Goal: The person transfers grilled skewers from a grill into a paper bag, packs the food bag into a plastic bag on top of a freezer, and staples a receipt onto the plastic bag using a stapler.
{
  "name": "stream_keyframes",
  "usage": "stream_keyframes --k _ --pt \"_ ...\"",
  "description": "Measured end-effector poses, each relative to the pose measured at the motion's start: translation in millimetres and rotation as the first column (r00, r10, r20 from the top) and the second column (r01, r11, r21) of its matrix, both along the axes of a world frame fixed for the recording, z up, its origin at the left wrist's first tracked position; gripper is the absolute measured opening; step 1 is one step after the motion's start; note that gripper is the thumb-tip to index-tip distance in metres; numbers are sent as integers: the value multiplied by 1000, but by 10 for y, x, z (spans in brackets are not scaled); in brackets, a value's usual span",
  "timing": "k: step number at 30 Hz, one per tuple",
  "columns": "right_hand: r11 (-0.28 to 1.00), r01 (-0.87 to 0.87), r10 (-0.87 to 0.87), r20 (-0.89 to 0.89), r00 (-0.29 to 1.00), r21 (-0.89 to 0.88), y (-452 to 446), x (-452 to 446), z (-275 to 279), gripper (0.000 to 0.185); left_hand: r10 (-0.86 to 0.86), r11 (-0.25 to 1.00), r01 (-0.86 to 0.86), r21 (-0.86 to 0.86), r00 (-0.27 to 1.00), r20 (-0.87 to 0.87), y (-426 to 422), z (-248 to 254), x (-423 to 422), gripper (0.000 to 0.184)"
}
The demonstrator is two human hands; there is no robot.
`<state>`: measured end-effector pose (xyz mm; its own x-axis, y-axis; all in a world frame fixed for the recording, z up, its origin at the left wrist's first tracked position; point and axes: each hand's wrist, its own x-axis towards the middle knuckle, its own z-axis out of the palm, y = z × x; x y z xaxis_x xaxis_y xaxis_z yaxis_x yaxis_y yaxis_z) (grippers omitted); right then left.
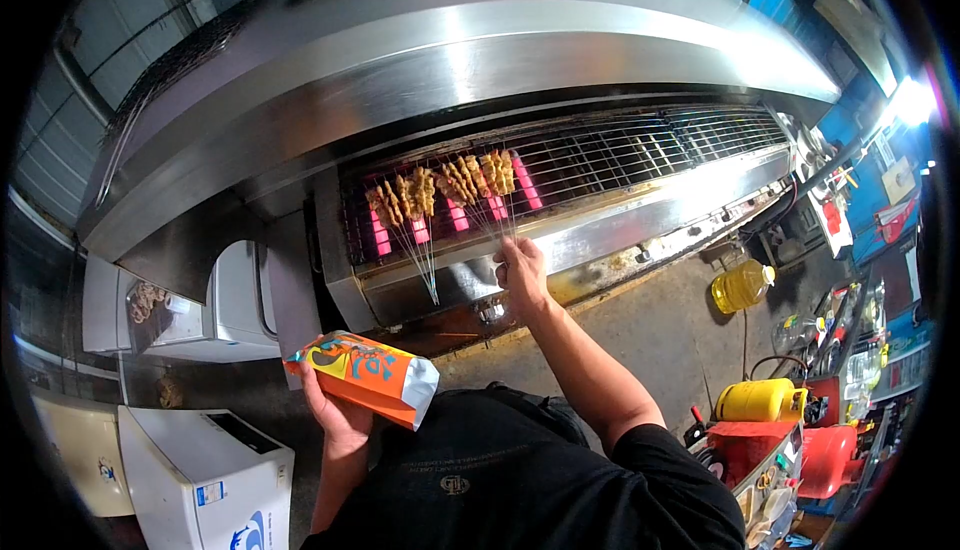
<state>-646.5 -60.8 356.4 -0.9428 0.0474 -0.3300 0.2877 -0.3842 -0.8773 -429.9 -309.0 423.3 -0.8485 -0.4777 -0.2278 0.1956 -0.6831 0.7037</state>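
My right hand [522,275] is closed around the lower ends of a bunch of thin metal meat skewers [475,178], whose meat lies over the grill grate [600,155]. To their left, another bunch of meat skewers [403,198] rests on the grate, handles fanning out past the front edge. Pink-glowing heating bars [381,235] show beneath the meat. In my left hand [338,412], held low in front of my body, is an orange printed paper bag [372,375] with a white end at the right. The fingers under the bag are partly hidden.
A steel hood [450,50] overhangs the grill's back. An oil jug [742,287] stands on the floor at right, with a yellow gas cylinder [760,402] and a red gas cylinder [830,460] nearer me. White appliances [215,470] stand at lower left.
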Motion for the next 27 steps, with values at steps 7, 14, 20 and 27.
stream_keyframes --k 7,14,20,27 --pt "982 -70 76 -27 997 173 58 -19 -33 27 -9 1000 9 3 999 41 37 90 34 63" --pt "413 229 267 -358 895 881 -86 144 92 61 -20 999 20 36 1000 6 -14 -28 47 61" --pt "155 56 332 -105 937 986 -29 -6 331 52 -43 998 45 40 998 -39 -47 -73 77 59" --pt "-52 191 444 -148 884 980 290 -163 335 41 -14 996 12 93 1000 17 -46 -27 113 58"
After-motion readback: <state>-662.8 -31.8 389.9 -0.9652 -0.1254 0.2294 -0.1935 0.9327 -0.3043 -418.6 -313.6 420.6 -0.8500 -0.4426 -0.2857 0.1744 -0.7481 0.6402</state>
